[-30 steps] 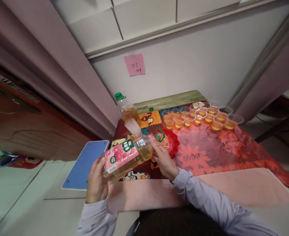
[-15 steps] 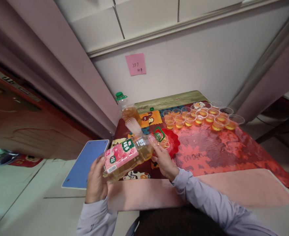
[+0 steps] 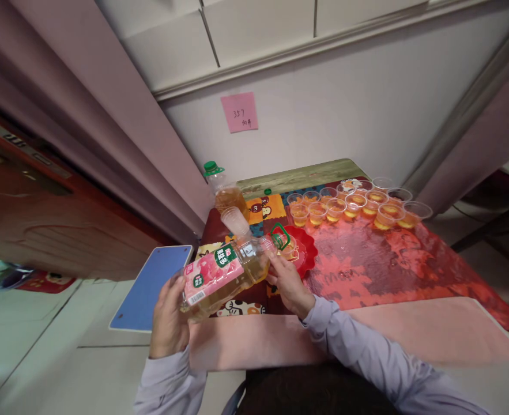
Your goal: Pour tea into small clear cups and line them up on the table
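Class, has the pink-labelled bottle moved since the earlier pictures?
No, not noticeably: the pink-labelled bottle keeps its place and tilt against the red dish.

We count two hands, two bottles, one stack of clear cups, one red dish, one pink note, one loose green cap and one blue board. Of cups with liquid we see over ten; their exact number we cannot tell.
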Action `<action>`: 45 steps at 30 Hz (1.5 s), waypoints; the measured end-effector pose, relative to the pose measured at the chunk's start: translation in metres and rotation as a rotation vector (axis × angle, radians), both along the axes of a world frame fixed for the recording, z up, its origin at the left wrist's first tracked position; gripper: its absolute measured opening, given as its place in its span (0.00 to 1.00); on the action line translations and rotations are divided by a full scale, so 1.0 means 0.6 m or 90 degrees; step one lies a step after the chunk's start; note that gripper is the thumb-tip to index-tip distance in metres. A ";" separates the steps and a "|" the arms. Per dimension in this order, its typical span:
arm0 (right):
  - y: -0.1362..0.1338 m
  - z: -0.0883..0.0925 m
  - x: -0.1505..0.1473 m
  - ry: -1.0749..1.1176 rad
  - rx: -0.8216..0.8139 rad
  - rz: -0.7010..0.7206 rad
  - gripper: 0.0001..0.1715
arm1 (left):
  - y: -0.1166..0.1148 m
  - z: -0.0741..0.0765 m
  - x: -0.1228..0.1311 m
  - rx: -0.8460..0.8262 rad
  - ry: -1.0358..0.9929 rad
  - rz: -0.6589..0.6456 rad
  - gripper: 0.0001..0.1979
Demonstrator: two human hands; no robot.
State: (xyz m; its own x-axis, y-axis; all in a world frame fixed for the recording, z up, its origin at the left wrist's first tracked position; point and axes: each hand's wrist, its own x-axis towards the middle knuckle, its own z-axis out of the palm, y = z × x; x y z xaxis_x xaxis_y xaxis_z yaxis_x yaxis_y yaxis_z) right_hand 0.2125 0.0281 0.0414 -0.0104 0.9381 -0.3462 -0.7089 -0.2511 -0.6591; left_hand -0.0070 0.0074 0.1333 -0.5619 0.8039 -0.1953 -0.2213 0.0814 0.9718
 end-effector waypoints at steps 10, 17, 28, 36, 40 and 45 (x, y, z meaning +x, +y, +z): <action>-0.001 0.004 0.000 0.004 0.006 0.003 0.36 | 0.001 -0.004 -0.004 -0.004 -0.002 -0.012 0.26; -0.002 0.004 0.000 0.000 0.009 0.004 0.35 | 0.002 -0.005 -0.004 -0.001 -0.004 -0.006 0.25; 0.000 -0.003 0.001 -0.003 0.012 0.017 0.35 | 0.001 -0.008 -0.008 -0.005 0.010 -0.010 0.24; -0.001 -0.001 0.000 0.005 0.009 0.009 0.35 | 0.002 -0.008 -0.008 -0.012 0.004 -0.005 0.26; -0.002 0.002 0.001 0.001 0.016 0.016 0.35 | 0.002 -0.007 -0.005 0.000 0.005 -0.005 0.24; -0.001 0.002 0.001 0.003 0.003 0.009 0.35 | 0.001 -0.003 0.001 -0.007 0.006 0.008 0.23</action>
State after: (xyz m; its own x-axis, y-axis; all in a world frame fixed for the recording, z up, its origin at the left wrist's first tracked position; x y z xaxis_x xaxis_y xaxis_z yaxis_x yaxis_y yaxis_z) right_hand 0.2132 0.0273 0.0429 -0.0255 0.9397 -0.3412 -0.7083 -0.2578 -0.6572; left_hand -0.0067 0.0082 0.1315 -0.5735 0.7947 -0.1988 -0.2138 0.0891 0.9728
